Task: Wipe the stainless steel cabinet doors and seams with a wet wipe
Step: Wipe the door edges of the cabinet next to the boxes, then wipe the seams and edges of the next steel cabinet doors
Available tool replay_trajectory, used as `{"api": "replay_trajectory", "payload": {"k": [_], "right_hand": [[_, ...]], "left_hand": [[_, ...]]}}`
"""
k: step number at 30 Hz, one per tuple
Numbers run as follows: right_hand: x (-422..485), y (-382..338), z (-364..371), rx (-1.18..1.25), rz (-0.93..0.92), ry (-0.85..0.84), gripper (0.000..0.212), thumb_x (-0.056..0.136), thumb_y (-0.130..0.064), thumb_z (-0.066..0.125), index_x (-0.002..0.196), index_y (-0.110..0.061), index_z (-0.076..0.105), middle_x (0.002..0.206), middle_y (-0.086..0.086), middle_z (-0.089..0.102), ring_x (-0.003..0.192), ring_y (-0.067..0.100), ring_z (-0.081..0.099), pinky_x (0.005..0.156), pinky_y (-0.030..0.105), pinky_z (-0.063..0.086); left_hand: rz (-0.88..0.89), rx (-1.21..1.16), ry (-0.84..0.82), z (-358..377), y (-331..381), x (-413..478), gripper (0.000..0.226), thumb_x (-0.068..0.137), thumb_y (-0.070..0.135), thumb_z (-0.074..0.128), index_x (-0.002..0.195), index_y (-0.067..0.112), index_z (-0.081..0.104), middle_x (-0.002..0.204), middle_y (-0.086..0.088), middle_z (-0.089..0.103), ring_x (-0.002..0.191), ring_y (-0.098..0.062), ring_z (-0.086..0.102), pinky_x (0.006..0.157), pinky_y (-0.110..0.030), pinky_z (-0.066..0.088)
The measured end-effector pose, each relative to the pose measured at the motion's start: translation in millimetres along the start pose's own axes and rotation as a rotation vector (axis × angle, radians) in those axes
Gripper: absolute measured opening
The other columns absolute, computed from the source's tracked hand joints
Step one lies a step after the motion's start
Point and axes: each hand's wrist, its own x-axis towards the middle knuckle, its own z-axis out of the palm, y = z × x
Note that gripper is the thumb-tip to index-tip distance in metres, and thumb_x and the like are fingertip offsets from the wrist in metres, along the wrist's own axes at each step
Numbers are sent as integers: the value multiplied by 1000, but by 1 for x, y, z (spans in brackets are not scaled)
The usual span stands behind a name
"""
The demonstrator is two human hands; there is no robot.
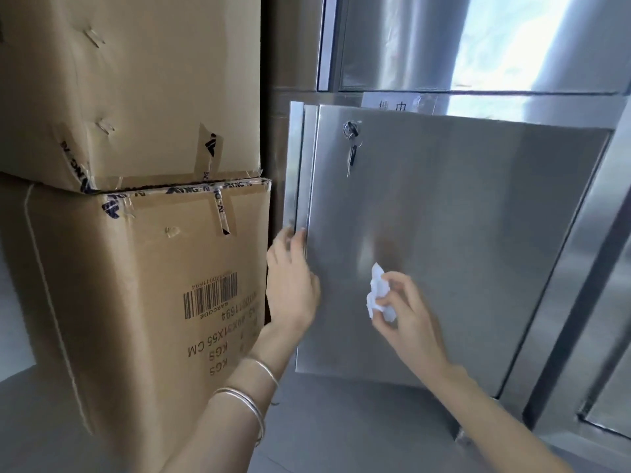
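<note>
A stainless steel cabinet door point(461, 240) stands swung partly open, hinged on its right side. A key point(351, 155) hangs from the lock near its top left. My left hand point(290, 285) grips the door's left edge, fingers wrapped around the folded rim. My right hand point(403, 312) pinches a crumpled white wet wipe point(377, 291) and holds it just in front of the door's lower middle face. Whether the wipe touches the steel I cannot tell.
Two stacked cardboard boxes point(136, 268) stand close on the left, almost against the door's edge. Another steel door point(444, 42) is above, with a paper label point(399, 102) below it. A further steel panel point(601, 353) lies to the right. Grey floor point(341, 421) is below.
</note>
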Motion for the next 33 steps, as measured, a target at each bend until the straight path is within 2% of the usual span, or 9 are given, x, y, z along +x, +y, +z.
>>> {"api": "replay_trajectory", "payload": {"k": [2, 4, 6, 9, 13, 15, 19, 26, 33], "right_hand": [[20, 10, -5, -123, -107, 49, 11, 77, 2, 67, 86, -3, 65, 116, 5, 61, 107, 15, 52, 70, 11, 31], [38, 22, -10, -182, -242, 97, 4, 79, 2, 61, 79, 0, 65, 110, 9, 65, 106, 15, 50, 72, 10, 31], [52, 38, -13, -224, -297, 113, 17, 85, -5, 51, 81, 1, 66, 104, 8, 67, 103, 16, 52, 74, 13, 37], [64, 61, -14, -254, -277, 139, 6, 81, 1, 66, 87, 1, 67, 101, 7, 68, 100, 17, 54, 72, 21, 48], [81, 78, -11, -299, -339, 81, 17, 70, 5, 76, 83, -1, 68, 101, 7, 69, 97, 22, 60, 76, 27, 52], [90, 85, -11, -336, -378, 70, 16, 68, 6, 76, 77, -4, 66, 96, 6, 69, 94, 21, 60, 80, 24, 51], [103, 98, -10, -349, -390, 60, 17, 68, 4, 76, 72, -7, 64, 93, 4, 69, 89, 22, 64, 81, 21, 45], [107, 105, -1, -315, -388, 59, 13, 72, 5, 72, 76, -6, 66, 95, 1, 71, 89, 20, 66, 76, 28, 55], [119, 58, -44, -251, -241, -17, 11, 71, 2, 73, 75, -7, 68, 90, 0, 72, 84, 21, 68, 68, 30, 56]], "left_hand": [[195, 161, -142, 15, 2, 8, 76, 92, 8, 51, 153, 23, 9, 161, -1, -2, 147, -27, 1, 117, -29, 14], [307, 252, -244, 30, 9, 21, 75, 97, 19, 47, 153, 29, -1, 160, 6, -16, 146, -29, -16, 119, -30, 10], [330, 327, -282, 45, 15, 30, 72, 99, 29, 44, 152, 28, -5, 158, 4, -23, 144, -35, -22, 121, -35, 8], [301, 362, -325, 58, 16, 43, 72, 99, 35, 43, 153, 28, -5, 158, 2, -25, 145, -32, -21, 121, -37, 10], [282, 246, -397, 70, 17, 70, 71, 98, 28, 48, 153, 32, 2, 158, 6, -24, 147, -21, -15, 117, -33, 22], [295, 225, -424, 77, 24, 80, 72, 97, 25, 50, 152, 35, 4, 158, 7, -22, 148, -18, -10, 111, -33, 32], [319, 279, -453, 89, 30, 91, 73, 97, 29, 50, 152, 37, 2, 157, 6, -26, 148, -15, -7, 107, -30, 35], [313, 340, -498, 97, 26, 97, 82, 92, 27, 57, 152, 36, 1, 157, 3, -26, 149, -18, -4, 118, -32, 20], [285, 419, -644, 40, 52, 110, 73, 93, 29, 50, 152, 34, 8, 162, 5, -2, 148, -18, 4, 120, -42, 6]]}}
